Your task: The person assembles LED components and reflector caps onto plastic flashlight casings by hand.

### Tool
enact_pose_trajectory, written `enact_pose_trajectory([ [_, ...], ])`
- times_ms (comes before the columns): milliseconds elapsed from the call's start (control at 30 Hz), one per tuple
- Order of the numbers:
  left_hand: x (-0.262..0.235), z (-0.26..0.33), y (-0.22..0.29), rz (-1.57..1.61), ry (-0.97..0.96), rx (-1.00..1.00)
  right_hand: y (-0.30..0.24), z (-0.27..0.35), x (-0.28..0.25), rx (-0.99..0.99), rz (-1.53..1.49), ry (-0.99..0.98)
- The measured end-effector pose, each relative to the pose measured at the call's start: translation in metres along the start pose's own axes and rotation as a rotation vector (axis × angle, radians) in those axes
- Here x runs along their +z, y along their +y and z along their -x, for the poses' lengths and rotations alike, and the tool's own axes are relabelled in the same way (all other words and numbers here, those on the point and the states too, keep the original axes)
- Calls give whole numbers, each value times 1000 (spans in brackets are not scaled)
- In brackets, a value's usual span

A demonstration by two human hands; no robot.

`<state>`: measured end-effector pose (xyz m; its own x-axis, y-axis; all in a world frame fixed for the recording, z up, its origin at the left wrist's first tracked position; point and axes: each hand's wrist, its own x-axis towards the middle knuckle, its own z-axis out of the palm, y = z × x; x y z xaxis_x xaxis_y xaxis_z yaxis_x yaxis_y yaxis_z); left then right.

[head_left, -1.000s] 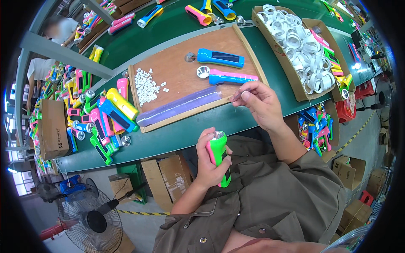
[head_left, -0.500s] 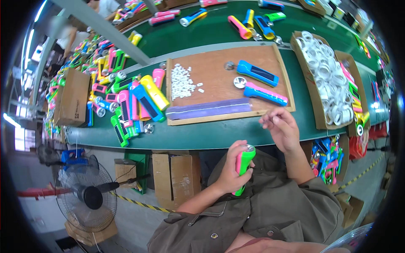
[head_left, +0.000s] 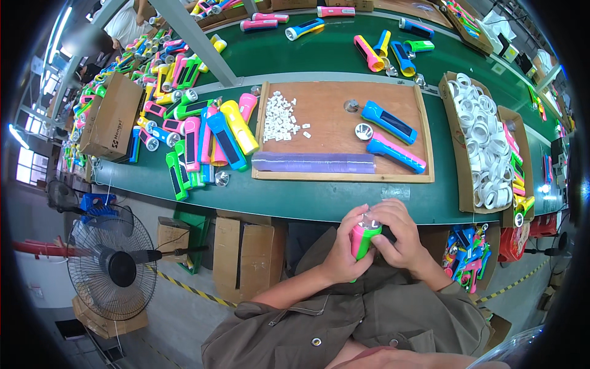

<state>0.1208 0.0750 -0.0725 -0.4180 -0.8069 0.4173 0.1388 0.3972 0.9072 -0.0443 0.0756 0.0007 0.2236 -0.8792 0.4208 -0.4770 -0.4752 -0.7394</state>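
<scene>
My left hand (head_left: 344,255) is wrapped round a pink and green flashlight (head_left: 364,242), held upright in front of my lap with its head up. Fingers of my right hand (head_left: 398,235) close round the flashlight's clear, shiny head, thumb against its side. Beyond my hands, a shallow wooden tray (head_left: 344,177) lies on the green bench. In it are a heap of small white pieces (head_left: 281,120), a purple translucent strip (head_left: 313,162), a blue flashlight (head_left: 388,122), a pink and blue flashlight (head_left: 398,152) and two loose round reflectors, one silver reflector (head_left: 363,131) nearer me.
Many colourful flashlights (head_left: 227,138) are piled left of the tray beside a cardboard box (head_left: 112,117). At right stands a carton of white rings (head_left: 482,141). Below the bench are a box of flashlights (head_left: 470,252), an open carton (head_left: 264,255) and a fan (head_left: 121,269).
My right hand has come down from near the tray's edge onto the flashlight's head. The left hand still holds the flashlight. The whole view has shifted slightly.
</scene>
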Motion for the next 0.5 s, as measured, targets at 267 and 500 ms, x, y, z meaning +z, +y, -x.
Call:
enact_pose_trajectory([
  [267, 5, 8, 3, -83, 25, -39, 7, 29, 23, 31, -132, 162],
  [500, 10, 18, -12, 20, -30, -45, 6, 38, 25, 107, -181, 235],
])
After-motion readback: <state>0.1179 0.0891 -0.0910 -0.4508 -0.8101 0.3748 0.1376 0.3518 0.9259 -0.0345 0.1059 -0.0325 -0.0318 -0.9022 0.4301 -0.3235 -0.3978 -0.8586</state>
